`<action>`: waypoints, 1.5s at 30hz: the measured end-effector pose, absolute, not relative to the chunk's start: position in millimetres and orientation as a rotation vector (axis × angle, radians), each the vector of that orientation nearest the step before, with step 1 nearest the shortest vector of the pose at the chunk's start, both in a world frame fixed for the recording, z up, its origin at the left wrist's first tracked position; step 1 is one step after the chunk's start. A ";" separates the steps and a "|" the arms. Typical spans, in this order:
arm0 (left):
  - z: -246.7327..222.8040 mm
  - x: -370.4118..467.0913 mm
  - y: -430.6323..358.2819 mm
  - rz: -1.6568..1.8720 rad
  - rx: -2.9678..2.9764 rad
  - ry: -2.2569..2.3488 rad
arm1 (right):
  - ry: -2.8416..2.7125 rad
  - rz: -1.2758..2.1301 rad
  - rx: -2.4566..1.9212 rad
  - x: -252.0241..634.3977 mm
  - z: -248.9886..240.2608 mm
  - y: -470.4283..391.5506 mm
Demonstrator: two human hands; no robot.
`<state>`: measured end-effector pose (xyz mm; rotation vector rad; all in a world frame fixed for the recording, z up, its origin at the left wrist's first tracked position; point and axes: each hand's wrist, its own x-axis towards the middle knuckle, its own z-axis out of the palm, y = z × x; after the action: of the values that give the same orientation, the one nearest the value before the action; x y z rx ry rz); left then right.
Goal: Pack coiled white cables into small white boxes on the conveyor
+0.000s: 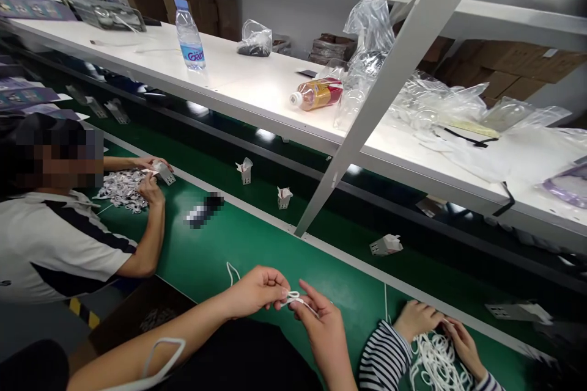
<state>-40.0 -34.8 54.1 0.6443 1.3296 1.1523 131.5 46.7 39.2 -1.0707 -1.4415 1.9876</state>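
My left hand (263,289) pinches a thin white cord (293,297) between thumb and fingers, above the green worktable (220,250). Facing it, my right hand (323,321) grips the same cord, index finger partly raised. The cord makes small loops between both hands; whether these are knotted I cannot tell. Behind my left wrist a thin white cord end (233,271) shows on the table. A thicker white loop (166,357) crosses in front of my left forearm; what it belongs to is unclear.
At left, a co-worker (68,244) handles a small white box (164,173) beside piled white cords (123,189). At right, striped sleeves (385,357) reach over another cord heap (438,361). Small boxes (284,197) line the green strip beyond. A slanted white post (367,134) crosses the shelf.
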 end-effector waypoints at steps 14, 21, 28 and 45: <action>-28.3 -105.6 19.2 1.096 0.514 1.833 | -1.556 1.693 -1.430 145.8 8.4 64.0; -78.1 -179.1 153.1 1.073 0.633 2.183 | -1.512 1.602 -1.523 165.5 -0.2 73.4; -100.0 -203.6 218.7 1.067 0.822 2.158 | -1.587 1.062 -1.513 260.2 74.6 242.7; -2.7 -136.5 -33.4 1.146 1.244 1.967 | -2.186 1.144 -1.019 102.2 73.8 89.9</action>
<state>-136.5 -33.4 -2.7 1.2440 1.9671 1.1464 102.2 89.9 73.8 -1.0187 -2.1859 1.1443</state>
